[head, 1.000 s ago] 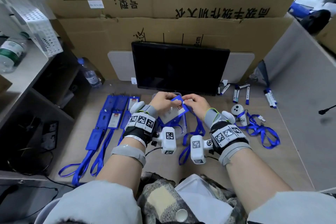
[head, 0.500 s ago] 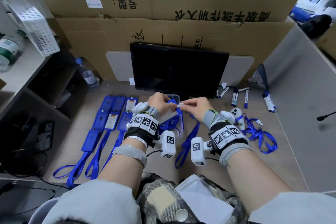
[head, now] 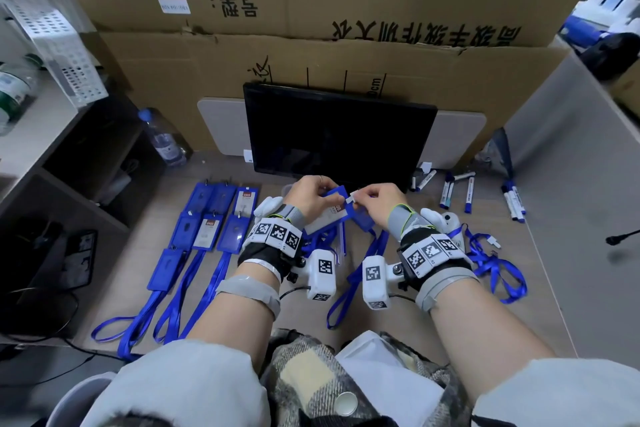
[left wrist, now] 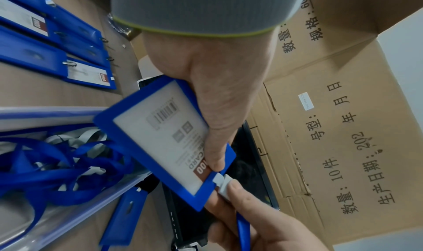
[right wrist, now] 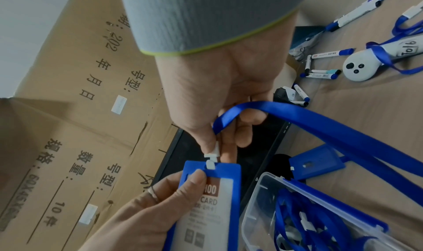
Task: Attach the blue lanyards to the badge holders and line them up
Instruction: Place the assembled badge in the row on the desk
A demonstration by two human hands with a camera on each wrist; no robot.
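My left hand [head: 320, 192] grips a blue badge holder [left wrist: 160, 142] with a white card inside, thumb on its face near the top edge. My right hand [head: 360, 199] pinches the white plastic clip [right wrist: 211, 155] of a blue lanyard [right wrist: 320, 128], and the clip's tab sits in the holder's [right wrist: 206, 209] top slot. The strap [head: 346, 288] hangs from my right hand to the desk. Both hands hover just in front of the monitor.
Several blue badge holders with lanyards [head: 214, 225] lie in rows at the left. A clear box [right wrist: 258, 200] of lanyards sits under my hands. Loose lanyards [head: 491, 263] and markers [head: 467, 191] lie right. A black monitor [head: 339, 135] and cardboard boxes stand behind.
My right hand has brought the white clip to the holder's top edge. The lanyard strap now hangs straighter. Both hands stay in about the same place.
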